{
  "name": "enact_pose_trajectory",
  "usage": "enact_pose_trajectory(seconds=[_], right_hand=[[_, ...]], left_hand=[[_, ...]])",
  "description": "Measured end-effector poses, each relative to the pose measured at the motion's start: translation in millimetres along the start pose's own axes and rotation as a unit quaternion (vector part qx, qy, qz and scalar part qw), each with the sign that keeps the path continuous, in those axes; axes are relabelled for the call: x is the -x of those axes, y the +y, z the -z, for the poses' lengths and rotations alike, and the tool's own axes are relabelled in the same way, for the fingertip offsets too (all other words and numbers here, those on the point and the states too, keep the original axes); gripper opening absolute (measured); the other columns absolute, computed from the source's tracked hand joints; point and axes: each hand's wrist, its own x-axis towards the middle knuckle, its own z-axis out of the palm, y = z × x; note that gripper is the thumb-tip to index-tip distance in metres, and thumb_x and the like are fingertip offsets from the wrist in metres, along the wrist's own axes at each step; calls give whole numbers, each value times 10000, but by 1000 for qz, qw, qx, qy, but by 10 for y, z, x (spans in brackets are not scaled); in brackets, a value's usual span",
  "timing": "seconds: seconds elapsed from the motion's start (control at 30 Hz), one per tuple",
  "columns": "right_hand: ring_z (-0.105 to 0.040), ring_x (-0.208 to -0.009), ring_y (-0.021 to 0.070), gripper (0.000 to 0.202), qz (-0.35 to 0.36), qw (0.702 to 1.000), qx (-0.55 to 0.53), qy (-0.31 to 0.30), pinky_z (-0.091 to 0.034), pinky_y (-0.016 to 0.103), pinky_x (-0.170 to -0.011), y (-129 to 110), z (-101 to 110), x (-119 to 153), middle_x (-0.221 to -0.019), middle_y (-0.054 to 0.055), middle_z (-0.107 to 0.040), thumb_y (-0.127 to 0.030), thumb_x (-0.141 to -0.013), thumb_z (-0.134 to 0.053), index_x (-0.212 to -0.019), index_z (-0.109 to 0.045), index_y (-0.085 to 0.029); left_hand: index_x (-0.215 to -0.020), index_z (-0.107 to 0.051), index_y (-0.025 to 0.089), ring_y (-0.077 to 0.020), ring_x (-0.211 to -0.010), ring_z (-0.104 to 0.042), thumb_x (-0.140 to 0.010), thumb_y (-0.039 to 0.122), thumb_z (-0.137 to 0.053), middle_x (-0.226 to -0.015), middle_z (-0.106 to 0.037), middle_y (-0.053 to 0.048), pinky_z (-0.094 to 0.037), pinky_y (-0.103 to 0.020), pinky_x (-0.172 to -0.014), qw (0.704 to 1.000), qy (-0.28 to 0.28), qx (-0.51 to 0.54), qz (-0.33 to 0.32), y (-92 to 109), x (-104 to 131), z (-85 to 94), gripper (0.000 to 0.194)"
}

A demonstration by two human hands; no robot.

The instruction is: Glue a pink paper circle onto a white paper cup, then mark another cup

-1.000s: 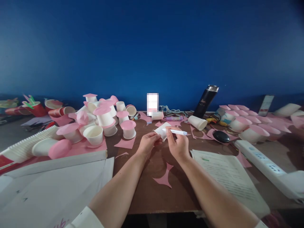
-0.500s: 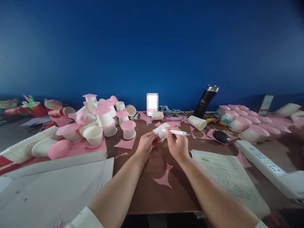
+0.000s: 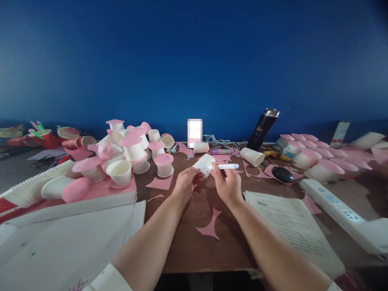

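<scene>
Between my hands, over the middle of the brown table, is a white paper cup (image 3: 205, 161), tilted on its side. My left hand (image 3: 188, 182) is closed on its lower left edge. My right hand (image 3: 228, 184) pinches a white marker (image 3: 227, 166), whose left end is close to the cup wall; whether the tip touches cannot be made out. Under my forearms lies a curved pink paper scrap (image 3: 211, 227). Another pink piece (image 3: 160, 182) is left of my left hand, by an upturned cup with a pink disc (image 3: 163, 160).
Cups with pink discs crowd the left and right. A cup (image 3: 252, 157) lies near a black flask (image 3: 262, 130). At right are a black mouse (image 3: 282, 173), a printed sheet (image 3: 287, 222) and a power strip (image 3: 333, 202). A white box (image 3: 75, 238) fills the front left.
The cup has turned and shifted slightly left in my left hand. The marker has become more level, its right end a little higher and farther right.
</scene>
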Motion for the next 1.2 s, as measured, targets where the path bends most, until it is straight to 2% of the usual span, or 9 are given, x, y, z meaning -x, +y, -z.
enact_pose_trajectory(seconds=[0.13,0.3,0.53,0.67,0.93,1.2], right_hand=[[-653,-789,206,233,7,1000,4,5,-475,293,-716,-4,-2,-1,-865,70,-714,-349,-892,-508,-905,-675,-188],[-653,-866,221,242,15,1000,-9,-1,-478,317,-786,-42,9,-5,-918,74,-714,-342,-905,-482,-925,-667,-188],[-646,-901,212,229,10,999,-25,19,-480,314,-817,-53,28,-10,-946,83,-700,-336,-901,-490,-930,-663,-189],[-645,-907,210,225,10,999,-32,13,-481,314,-820,-65,32,-14,-951,81,-698,-334,-901,-489,-926,-664,-193],[-647,-891,213,243,-1,1000,-27,12,-487,312,-803,-61,27,-10,-954,84,-701,-356,-896,-493,-929,-669,-192],[-660,-869,214,249,6,999,-41,-25,-499,309,-770,-62,11,1,-931,75,-716,-353,-899,-478,-924,-670,-197]], left_hand=[[-622,-591,108,-93,-556,-577,-617,163,-712,-589,-604,-34,-488,-191,-547,999,-9,-30,2,-15,2,14,133],[-632,-611,98,-98,-564,-578,-638,179,-701,-601,-611,-48,-493,-194,-553,996,-51,-73,9,-49,50,-15,121],[-688,-617,95,-84,-577,-586,-699,97,-631,-630,-610,-40,-503,-182,-571,999,-16,12,48,-15,20,-3,18],[-717,-620,90,-82,-584,-591,-730,70,-594,-651,-616,-47,-511,-180,-575,997,-10,46,67,-15,10,19,35],[-707,-616,87,-81,-602,-601,-739,62,-579,-664,-620,-48,-511,-174,-579,996,8,61,59,1,18,3,54],[-683,-613,88,-81,-577,-595,-729,64,-595,-623,-619,-43,-508,-172,-567,998,12,44,46,-4,0,5,55]])
